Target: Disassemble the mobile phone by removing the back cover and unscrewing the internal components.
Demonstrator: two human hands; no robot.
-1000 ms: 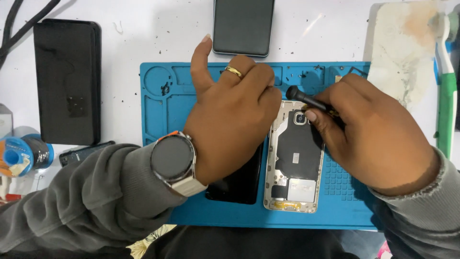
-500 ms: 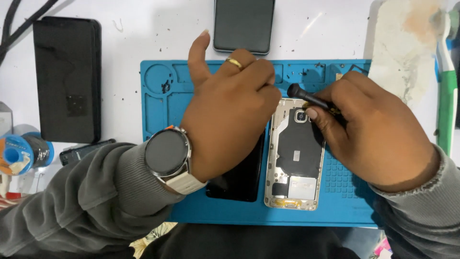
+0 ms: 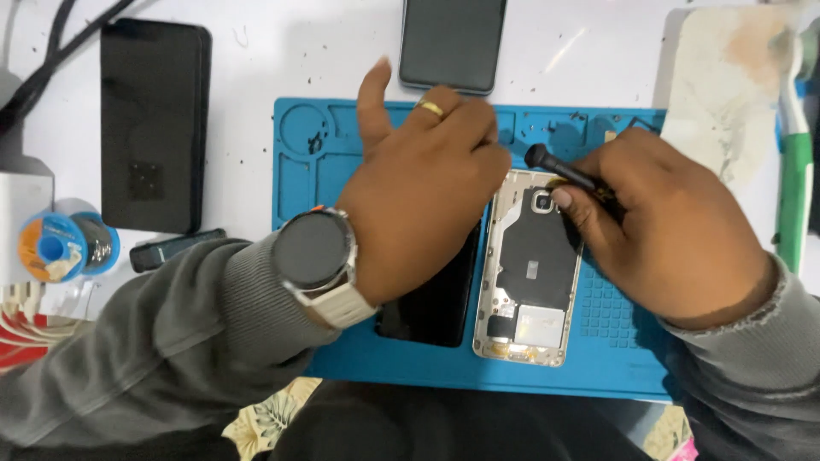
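- Far left of the frame: a blue spool of solder wire (image 3: 58, 247) and, above it, a flat black rectangular case (image 3: 155, 126) lie on the white table (image 3: 256, 51).
- Left of centre: my left hand (image 3: 418, 205), a grey round watch (image 3: 313, 253) on its wrist, presses curled fingers on the black phone panel (image 3: 436, 303); index finger raised.
- Centre: the opened gold-framed phone body (image 3: 530, 269) lies on the blue silicone work mat (image 3: 325, 171). I judge it light, stiff, fragile inside; best held by its metal edges.
- Right: my right hand (image 3: 670, 226) is closed on a thin black screwdriver (image 3: 559, 169), tip hidden near the phone's top.
- Top centre: a dark phone (image 3: 451, 43).
- Far right: a green-handled toothbrush (image 3: 794, 183).
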